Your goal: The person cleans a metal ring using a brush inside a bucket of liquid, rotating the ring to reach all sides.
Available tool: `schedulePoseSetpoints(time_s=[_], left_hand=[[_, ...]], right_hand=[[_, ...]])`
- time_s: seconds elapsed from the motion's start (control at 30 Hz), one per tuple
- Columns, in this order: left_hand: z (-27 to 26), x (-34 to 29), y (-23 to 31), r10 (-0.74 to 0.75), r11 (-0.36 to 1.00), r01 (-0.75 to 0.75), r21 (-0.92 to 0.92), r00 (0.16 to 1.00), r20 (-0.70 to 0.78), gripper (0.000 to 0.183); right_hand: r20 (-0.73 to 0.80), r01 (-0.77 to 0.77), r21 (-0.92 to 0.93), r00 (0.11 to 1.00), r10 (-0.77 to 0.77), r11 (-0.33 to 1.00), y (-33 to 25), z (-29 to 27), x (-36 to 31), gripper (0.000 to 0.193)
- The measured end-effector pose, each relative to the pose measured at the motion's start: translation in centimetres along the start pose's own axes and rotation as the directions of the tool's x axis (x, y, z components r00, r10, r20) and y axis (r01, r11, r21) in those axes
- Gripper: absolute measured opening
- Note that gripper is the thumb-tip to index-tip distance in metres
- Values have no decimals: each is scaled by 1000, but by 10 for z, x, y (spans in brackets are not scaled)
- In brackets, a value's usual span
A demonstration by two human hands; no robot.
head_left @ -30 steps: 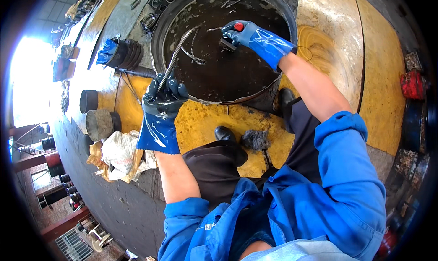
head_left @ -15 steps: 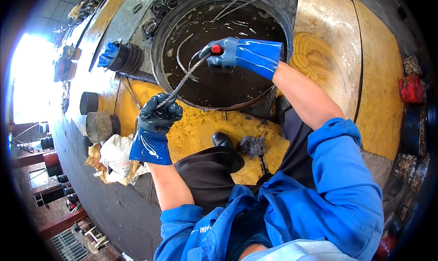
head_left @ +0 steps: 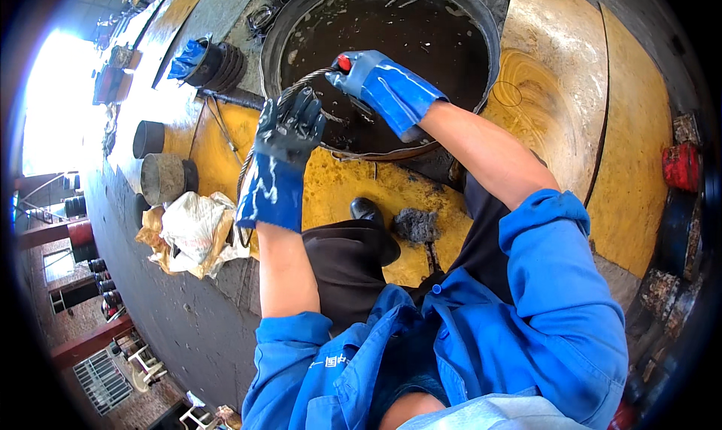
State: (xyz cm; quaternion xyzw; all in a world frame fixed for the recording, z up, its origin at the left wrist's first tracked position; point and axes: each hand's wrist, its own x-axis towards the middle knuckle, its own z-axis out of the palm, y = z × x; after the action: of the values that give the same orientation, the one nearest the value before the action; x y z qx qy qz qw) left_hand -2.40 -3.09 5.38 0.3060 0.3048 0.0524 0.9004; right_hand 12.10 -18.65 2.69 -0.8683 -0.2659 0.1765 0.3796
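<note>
Both my hands wear blue rubber gloves with dark, dirty palms. My left hand (head_left: 289, 140) grips a steel wire rope (head_left: 308, 80) that arches up from below it. My right hand (head_left: 380, 84) holds the rope's far end, which carries a red tip (head_left: 344, 62). The two hands are close together above the near rim of a large round opening (head_left: 391, 46) filled with dark, murky liquid. The rope trails down past my left wrist toward the yellow surface (head_left: 346, 182).
I stand on a big yellow and grey metal deck, black shoe (head_left: 368, 210) and a grey rag (head_left: 416, 224) at my feet. Crumpled bags (head_left: 192, 231) and short pipe sections (head_left: 162, 176) lie left. Stacked black rings with a blue glove (head_left: 207, 60) sit upper left; red parts (head_left: 681, 165) at right.
My right hand has drawn the red-tipped rope end back from the middle of the opening toward my left hand. My left hand has risen and slid up the rope.
</note>
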Motion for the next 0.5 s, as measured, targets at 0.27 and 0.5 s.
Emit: schedulePoseSetpoints(time_s=[0.27,0.5], left_hand=[[14,36,-16,-33,998,30,48,998,60,50],[3,52,-8,80,996,-81,25,996,38,55]], right_hand=[[-15,6,-164,1000,-9,986,-15,12,-1,38],[22,227,46,973,-228,973,16,-3,7,31]])
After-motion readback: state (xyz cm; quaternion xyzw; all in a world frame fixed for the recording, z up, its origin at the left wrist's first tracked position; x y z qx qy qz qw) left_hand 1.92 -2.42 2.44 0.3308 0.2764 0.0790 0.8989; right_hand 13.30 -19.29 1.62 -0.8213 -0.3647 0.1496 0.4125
